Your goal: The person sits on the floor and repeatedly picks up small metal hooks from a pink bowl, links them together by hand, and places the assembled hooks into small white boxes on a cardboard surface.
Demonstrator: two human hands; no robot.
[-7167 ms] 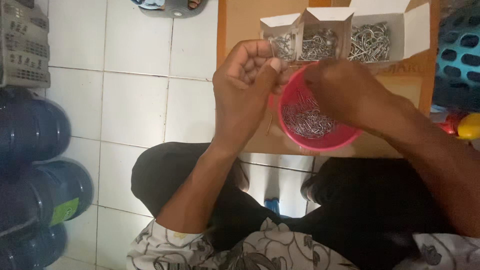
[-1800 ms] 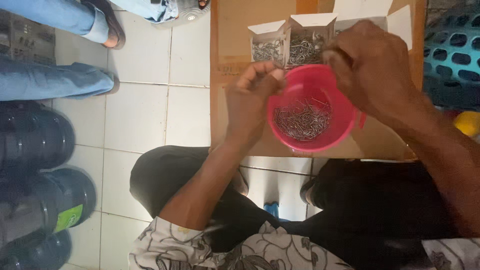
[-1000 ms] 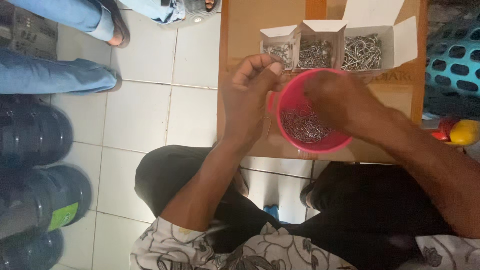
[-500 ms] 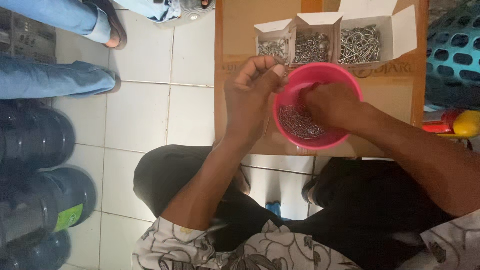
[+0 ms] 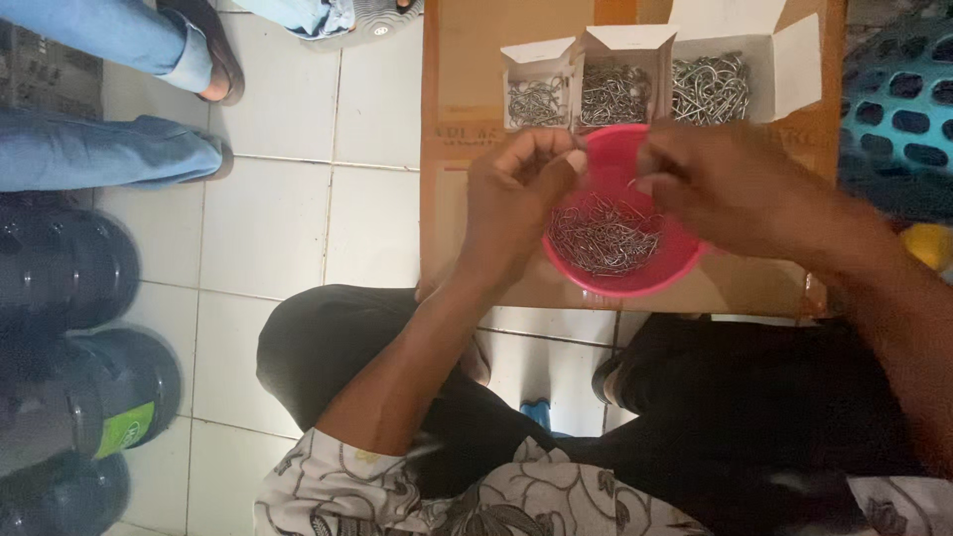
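A pink plastic bowl holding several thin metal hooks rests on a brown cardboard box. My left hand grips the bowl's left rim, thumb and fingers pinched near the top edge. My right hand hovers over the bowl's upper right, fingertips pinching what looks like a small metal hook. Behind the bowl stand three open white cartons filled with sorted metal hooks, small at left, larger at right.
White tiled floor lies to the left. Another person's jeans leg and sandal are at top left. Dark large water bottles line the left edge. A teal perforated basket and a yellow object sit at right.
My right hand has lifted out of the bowl's middle to its upper right rim. The left hand stays on the rim.
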